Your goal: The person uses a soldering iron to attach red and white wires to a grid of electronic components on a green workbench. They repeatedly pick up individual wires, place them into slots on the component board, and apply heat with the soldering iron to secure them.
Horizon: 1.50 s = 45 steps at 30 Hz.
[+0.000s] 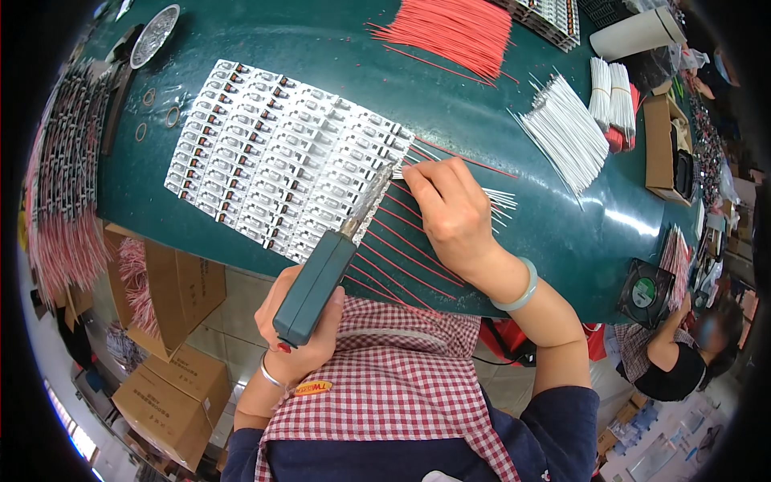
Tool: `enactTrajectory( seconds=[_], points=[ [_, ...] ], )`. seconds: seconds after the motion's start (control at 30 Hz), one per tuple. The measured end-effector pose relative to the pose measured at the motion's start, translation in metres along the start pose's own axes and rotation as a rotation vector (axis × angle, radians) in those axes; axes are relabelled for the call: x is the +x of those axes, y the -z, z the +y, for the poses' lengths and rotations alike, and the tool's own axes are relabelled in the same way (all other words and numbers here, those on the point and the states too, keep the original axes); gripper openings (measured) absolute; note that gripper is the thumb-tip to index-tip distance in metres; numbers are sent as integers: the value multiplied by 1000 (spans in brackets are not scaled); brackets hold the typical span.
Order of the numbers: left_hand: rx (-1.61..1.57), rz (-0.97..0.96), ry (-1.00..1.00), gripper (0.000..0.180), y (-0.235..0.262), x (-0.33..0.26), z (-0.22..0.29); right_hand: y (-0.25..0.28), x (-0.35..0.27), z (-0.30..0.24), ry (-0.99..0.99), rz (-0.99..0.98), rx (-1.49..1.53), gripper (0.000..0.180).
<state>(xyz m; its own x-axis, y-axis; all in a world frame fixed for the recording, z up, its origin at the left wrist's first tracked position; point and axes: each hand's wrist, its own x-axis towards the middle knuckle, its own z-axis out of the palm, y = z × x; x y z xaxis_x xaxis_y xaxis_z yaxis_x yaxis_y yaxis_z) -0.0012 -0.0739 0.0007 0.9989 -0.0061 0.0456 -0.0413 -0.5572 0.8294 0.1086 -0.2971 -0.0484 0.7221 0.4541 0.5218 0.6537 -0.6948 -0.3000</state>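
My left hand (pixel 299 321) is wrapped round the dark green handle of a soldering gun (pixel 317 281). Its metal tip points up and to the right, ending at the right edge of a white panel of small circuit boards (pixel 265 161). Close to that tip, my right hand (pixel 454 213) is closed in a pinch on thin white wires (pixel 502 205), whose far ends stick out behind the hand. Several red wires (pixel 409 261) run off the panel's right edge, fanned over the table toward me. The pinched wire ends are partly hidden by my fingers.
On the green table (pixel 337 48) lie piles of red wires (pixel 454 36) and white wires (pixel 562 132), with a metal dish (pixel 154 36) far left. A white tumbler (pixel 638 34) and a cardboard box (pixel 666 149) stand right. Another person (pixel 683 353) sits at the lower right.
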Motion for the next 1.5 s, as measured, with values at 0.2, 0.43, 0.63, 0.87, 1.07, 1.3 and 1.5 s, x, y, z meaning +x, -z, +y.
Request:
enactTrajectory(
  seconds=[0.2, 0.43, 0.63, 0.87, 1.07, 1.3, 1.5],
  points=[
    [-76, 12, 9, 19, -6, 4, 0, 0, 0, -1, -2, 7, -3, 30],
    [-92, 21, -17, 18, -8, 7, 2, 0, 0, -1, -2, 8, -14, 29],
    [-35, 39, -20, 18, -6, -1, -5, 0, -1, -1, -1, 11, -17, 29],
    [-33, 45, 2, 20, -3, -7, -8, 1, -1, -2, -9, -5, -27, 29],
    [-24, 44, 13, 23, -1, -9, -6, 1, -3, -1, -11, 12, 16, 30],
    [-36, 41, 4, 22, 1, -12, -9, 3, -6, -8, -11, 32, 50, 30],
    [-28, 12, -13, 20, 3, -7, -4, 2, -3, -12, -41, 27, 49, 29]
  ],
)
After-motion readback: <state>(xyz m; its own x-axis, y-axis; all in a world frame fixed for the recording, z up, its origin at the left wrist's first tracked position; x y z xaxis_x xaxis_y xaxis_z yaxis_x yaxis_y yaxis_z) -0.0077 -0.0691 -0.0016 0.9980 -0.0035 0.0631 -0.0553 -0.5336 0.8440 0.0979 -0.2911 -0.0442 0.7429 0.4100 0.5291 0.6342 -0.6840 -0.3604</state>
